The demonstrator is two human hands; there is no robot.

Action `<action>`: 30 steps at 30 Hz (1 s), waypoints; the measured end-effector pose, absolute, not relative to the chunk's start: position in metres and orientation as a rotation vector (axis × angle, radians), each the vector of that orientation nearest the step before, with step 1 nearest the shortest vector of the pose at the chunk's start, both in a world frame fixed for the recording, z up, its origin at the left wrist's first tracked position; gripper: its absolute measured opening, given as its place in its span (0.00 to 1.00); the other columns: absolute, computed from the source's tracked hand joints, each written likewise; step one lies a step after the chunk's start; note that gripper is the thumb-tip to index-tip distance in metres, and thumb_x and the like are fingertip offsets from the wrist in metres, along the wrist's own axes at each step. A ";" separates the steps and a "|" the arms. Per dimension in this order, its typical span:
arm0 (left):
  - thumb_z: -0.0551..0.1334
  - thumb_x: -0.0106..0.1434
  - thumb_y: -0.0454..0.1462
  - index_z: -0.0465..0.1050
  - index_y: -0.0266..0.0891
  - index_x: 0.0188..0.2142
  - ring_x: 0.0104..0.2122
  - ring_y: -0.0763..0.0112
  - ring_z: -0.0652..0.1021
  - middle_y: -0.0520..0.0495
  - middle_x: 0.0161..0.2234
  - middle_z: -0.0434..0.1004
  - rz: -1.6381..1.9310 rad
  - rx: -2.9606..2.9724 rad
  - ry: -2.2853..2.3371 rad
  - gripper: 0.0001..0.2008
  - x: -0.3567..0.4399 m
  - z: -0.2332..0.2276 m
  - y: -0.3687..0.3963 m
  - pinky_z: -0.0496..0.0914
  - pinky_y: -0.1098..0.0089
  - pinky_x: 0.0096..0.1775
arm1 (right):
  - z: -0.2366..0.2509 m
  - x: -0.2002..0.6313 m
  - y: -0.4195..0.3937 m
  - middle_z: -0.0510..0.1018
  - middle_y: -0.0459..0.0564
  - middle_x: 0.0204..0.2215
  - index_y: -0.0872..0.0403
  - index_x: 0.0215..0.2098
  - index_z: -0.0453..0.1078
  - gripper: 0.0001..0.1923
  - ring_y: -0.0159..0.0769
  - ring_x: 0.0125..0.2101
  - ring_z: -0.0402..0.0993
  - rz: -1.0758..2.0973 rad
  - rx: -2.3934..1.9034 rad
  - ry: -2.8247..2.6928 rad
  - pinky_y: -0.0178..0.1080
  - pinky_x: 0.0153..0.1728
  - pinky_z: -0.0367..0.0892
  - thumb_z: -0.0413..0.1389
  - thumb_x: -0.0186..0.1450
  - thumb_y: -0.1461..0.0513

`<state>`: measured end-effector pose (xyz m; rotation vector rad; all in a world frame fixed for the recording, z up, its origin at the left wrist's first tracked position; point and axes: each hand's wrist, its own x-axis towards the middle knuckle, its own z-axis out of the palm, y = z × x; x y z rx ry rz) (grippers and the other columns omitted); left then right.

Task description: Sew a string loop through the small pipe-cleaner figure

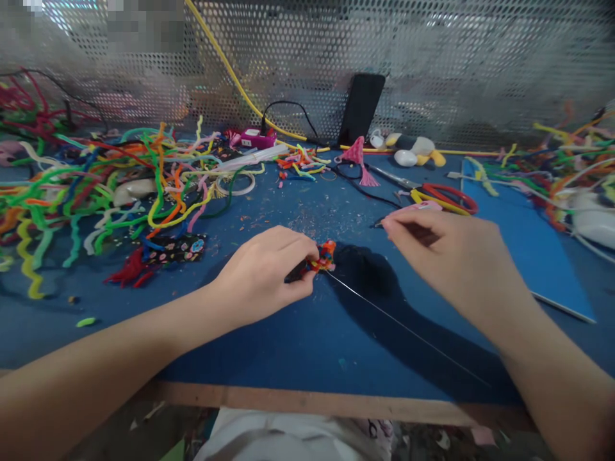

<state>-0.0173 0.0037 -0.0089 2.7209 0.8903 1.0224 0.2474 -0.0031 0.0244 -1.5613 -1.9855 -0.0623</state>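
Observation:
My left hand (269,272) is closed in a pinch on a small multicoloured bundle (327,255), mostly red, orange and yellow, low over the blue table. Part of the bundle is hidden by my fingers. A thin pale strand (384,312), thread or wire, runs from it down to the right. My right hand (446,256) is held up to the right, thumb and forefinger pressed together. A small dark tip (378,223) shows beside those fingertips, but what they hold is not clear. Just behind this hand are a pink item (423,206) and scissors with red and yellow handles (461,197).
Tangled pipe cleaners (158,173) lie at the left, more (571,166) at the right. Short cut pieces (302,160) and a pink tassel (355,157) lie behind. A black phone (362,109) leans on the perforated metal screen (298,57). A blue board (528,237) lies right.

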 end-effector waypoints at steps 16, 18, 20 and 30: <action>0.63 0.67 0.33 0.76 0.36 0.42 0.41 0.62 0.81 0.45 0.40 0.82 1.014 2.792 0.941 0.05 -0.018 -0.010 0.007 0.74 0.63 0.45 | -0.004 0.232 0.004 0.75 0.55 0.33 0.58 0.36 0.78 0.12 0.46 0.39 0.69 -0.174 -1.367 -2.550 0.48 0.44 0.65 0.53 0.71 0.64; 0.64 0.66 0.32 0.76 0.36 0.40 0.40 0.62 0.81 0.45 0.39 0.82 1.006 2.788 0.954 0.04 -0.017 -0.010 0.007 0.74 0.64 0.45 | -0.003 0.228 0.002 0.74 0.57 0.33 0.60 0.34 0.77 0.13 0.47 0.39 0.67 -0.254 -1.383 -2.576 0.49 0.45 0.64 0.51 0.71 0.64; 0.64 0.66 0.32 0.76 0.35 0.40 0.40 0.63 0.81 0.46 0.38 0.82 1.017 2.786 0.952 0.04 -0.016 -0.010 0.007 0.74 0.64 0.44 | -0.002 0.228 0.001 0.74 0.56 0.34 0.59 0.35 0.77 0.11 0.47 0.39 0.66 -0.246 -1.370 -2.577 0.49 0.45 0.64 0.53 0.71 0.65; 0.65 0.64 0.31 0.77 0.35 0.39 0.36 0.70 0.80 0.48 0.35 0.81 1.064 2.659 0.991 0.03 -0.014 -0.008 0.009 0.71 0.71 0.42 | 0.004 0.230 0.006 0.78 0.56 0.35 0.56 0.33 0.74 0.10 0.47 0.40 0.69 -0.093 -1.311 -2.527 0.50 0.45 0.65 0.52 0.69 0.66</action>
